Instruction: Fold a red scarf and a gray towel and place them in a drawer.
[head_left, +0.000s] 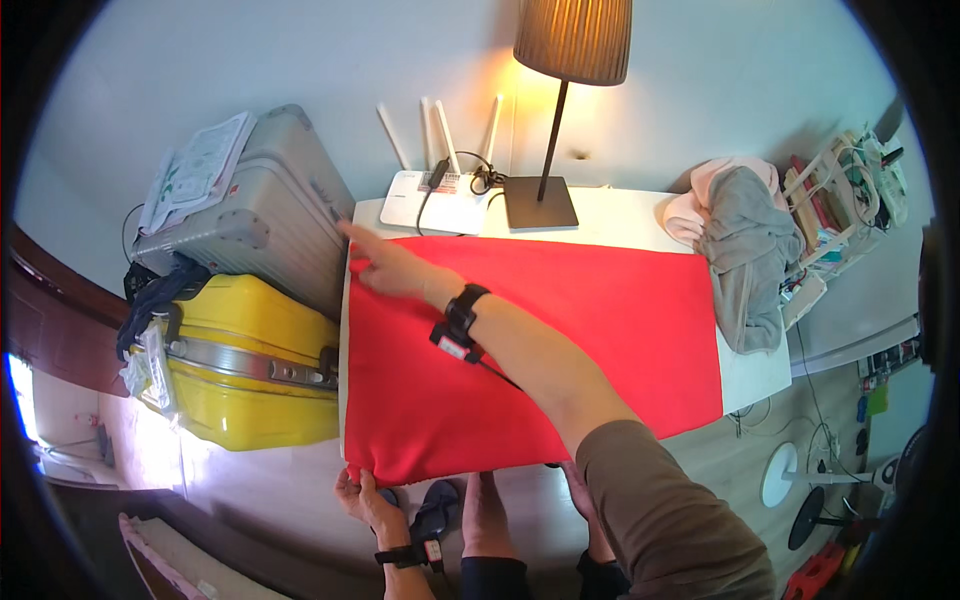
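Observation:
A red cloth (465, 375) lies spread over a white table (754, 375), with some fabric hanging past the near edge. At the near left corner, my left hand (371, 501) pinches the cloth between thumb and fingers. My right arm reaches across the cloth, and my right hand (390, 262) is over its far left corner. The fingers there are apart, the index finger stretched towards the table's left edge; the hand is slightly blurred, and contact with the fabric is hard to judge. Each wrist wears a black strap with a small device (454, 341).
A white router (431, 199) and a lit table lamp (541, 202) stand behind the cloth. Pink and grey fabric (742, 247) is heaped at right, beside a cluttered rack (832, 202). A yellow suitcase (247, 412) and a grey suitcase (277, 202) flank the table's left side.

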